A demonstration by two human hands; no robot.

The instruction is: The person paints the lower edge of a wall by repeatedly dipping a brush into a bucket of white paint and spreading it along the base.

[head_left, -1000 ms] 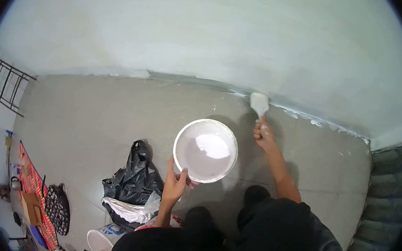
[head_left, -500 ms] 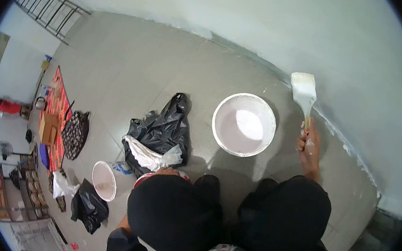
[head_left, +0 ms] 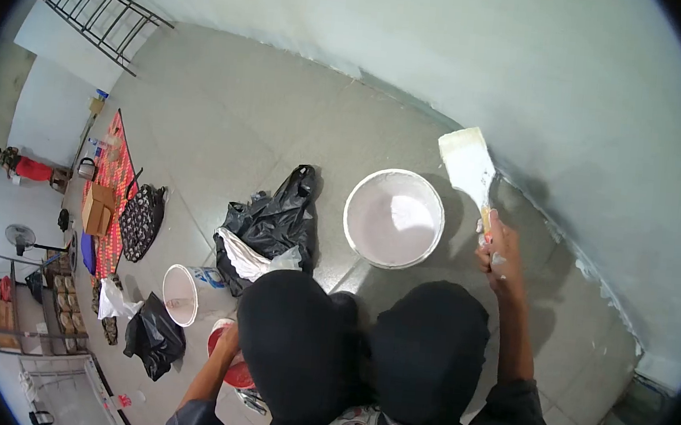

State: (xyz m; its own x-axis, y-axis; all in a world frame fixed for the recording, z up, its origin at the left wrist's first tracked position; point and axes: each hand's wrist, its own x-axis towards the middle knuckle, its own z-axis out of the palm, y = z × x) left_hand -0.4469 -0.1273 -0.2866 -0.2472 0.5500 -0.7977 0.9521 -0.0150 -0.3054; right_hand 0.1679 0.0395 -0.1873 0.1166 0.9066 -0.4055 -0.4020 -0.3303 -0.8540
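My right hand (head_left: 503,255) is closed round the handle of a wide paintbrush (head_left: 471,169), whose bristles are coated in white and point away from me, close to the base of the wall. Left of the brush stands a white bucket (head_left: 351,228) with pale paint inside. My left hand (head_left: 227,340) is at the rim of a red and white bucket (head_left: 240,375) beside my left knee, its fingers bent over the edge and partly hidden. My knees cover part of that bucket.
A black plastic bag (head_left: 273,221) with white cloth lies ahead. Farther left are a clear bucket (head_left: 180,296), another black bag (head_left: 154,340), a patterned bag (head_left: 142,223) and a cardboard box (head_left: 98,210) on a red mat. A ladder (head_left: 98,17) leans at the back; a person (head_left: 32,168) is far left.
The paintbrush has swung left and tilted, coming nearer the white bucket. My left hand and the red and white bucket now show more, left of my knee. The view has shifted slightly.
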